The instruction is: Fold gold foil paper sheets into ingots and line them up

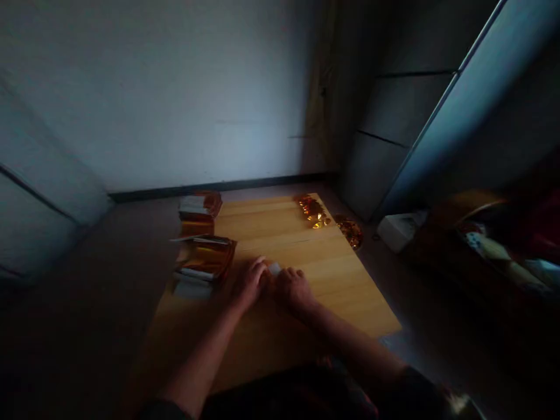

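Observation:
Near the middle of the wooden table, my left hand (252, 282) and my right hand (294, 286) are close together, fingers curled downward. Between them shows a small white patch of a sheet of foil paper (275, 268), with an orange tint beside it; most of it is hidden by my hands and shadow. Both hands appear to grip its opposite sides. Left of my hands lie stacks of shiny gold foil paper (207, 256) with white edges. Another stack (199, 204) sits behind, at the table's far left corner.
Small folded gold foil pieces (314, 211) are heaped at the far right corner of the wooden table (341, 274). More gold pieces (349, 232) lie below that edge. A white box (400, 230) stands on the floor to the right, near a dark cluttered area. Behind is a pale wall (219, 105).

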Demonstrator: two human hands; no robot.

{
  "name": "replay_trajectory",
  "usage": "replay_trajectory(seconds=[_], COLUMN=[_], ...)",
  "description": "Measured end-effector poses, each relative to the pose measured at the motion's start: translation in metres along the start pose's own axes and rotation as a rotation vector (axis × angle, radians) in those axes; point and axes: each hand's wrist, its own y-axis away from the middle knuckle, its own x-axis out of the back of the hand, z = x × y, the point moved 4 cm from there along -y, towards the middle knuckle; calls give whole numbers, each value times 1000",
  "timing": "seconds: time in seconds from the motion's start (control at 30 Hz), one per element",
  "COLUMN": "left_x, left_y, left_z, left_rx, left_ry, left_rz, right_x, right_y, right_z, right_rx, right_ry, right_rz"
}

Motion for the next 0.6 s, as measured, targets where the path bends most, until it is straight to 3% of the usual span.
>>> replay_trajectory(seconds=[0.4,0.6], left_x=[10,19], left_y=[-2,2], left_z=[11,24], left_rx=[-58,-27], left_ry=[-50,-133], left_rz=[41,19], right_x=[-6,-14], right_y=[2,9], right_z=[4,4], right_rx=[33,22], right_ry=[-53,-132], right_rz=[59,205])
